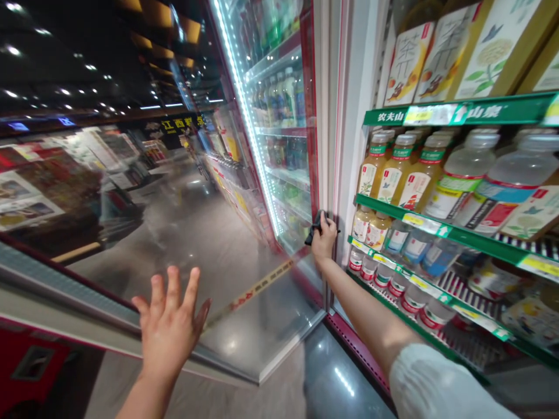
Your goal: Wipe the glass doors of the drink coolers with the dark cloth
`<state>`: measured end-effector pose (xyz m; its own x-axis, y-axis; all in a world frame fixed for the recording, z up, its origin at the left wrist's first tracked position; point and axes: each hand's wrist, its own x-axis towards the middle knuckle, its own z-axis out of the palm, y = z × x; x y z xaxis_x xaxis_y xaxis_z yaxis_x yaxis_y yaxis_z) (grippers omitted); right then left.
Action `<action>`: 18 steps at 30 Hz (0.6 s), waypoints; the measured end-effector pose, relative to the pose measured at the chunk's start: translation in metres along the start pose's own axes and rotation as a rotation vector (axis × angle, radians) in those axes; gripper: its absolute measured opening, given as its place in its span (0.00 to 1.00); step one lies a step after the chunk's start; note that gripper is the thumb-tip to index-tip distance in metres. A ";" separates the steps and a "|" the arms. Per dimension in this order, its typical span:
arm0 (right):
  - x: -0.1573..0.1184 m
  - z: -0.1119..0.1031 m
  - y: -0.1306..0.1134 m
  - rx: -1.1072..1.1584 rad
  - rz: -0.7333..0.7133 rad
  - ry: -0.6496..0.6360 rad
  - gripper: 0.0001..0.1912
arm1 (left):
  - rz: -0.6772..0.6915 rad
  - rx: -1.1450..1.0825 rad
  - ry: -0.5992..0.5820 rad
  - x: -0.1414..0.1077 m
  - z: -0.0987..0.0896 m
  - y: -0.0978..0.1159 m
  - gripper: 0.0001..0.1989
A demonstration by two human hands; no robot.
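My right hand (pixel 324 235) reaches forward to the hinge side of a glass cooler door and is closed on a dark cloth (pixel 312 228). The cloth is pressed near the inner edge of the door, where it meets the cooler frame (pixel 327 145). At the lower left, my left hand (pixel 169 317) is spread with fingers apart, in front of or against the glass door (pixel 244 343); whether it touches the pane I cannot tell. The door stands swung open, and a printed strip (pixel 262 282) crosses its glass.
Right of my arm, shelves with green price rails (pixel 437 224) hold several drink bottles (pixel 391 169). Through the glass appears another lit cooler section (pixel 279 105). A blurred store aisle (pixel 174 215) lies beyond, and a red object (pixel 32 369) sits at the lower left.
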<state>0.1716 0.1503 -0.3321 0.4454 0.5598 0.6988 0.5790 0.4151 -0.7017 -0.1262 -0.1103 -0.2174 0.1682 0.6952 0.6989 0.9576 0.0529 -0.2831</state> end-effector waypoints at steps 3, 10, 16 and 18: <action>0.005 0.000 0.000 0.030 -0.032 -0.044 0.33 | -0.012 -0.020 0.007 0.000 0.000 0.001 0.43; -0.021 0.008 0.009 0.023 0.176 -0.028 0.34 | -0.088 -0.014 -0.053 -0.001 -0.001 0.006 0.36; -0.038 0.001 -0.013 0.039 -0.061 -0.126 0.37 | -0.088 -0.033 -0.035 -0.001 0.002 0.006 0.32; -0.046 -0.008 -0.007 0.043 -0.186 -0.236 0.39 | -0.081 -0.052 -0.028 -0.002 0.003 0.005 0.32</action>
<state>0.1522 0.1163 -0.3580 0.1606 0.6203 0.7678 0.6042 0.5533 -0.5734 -0.1224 -0.1094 -0.2216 0.0836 0.7100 0.6992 0.9788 0.0731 -0.1912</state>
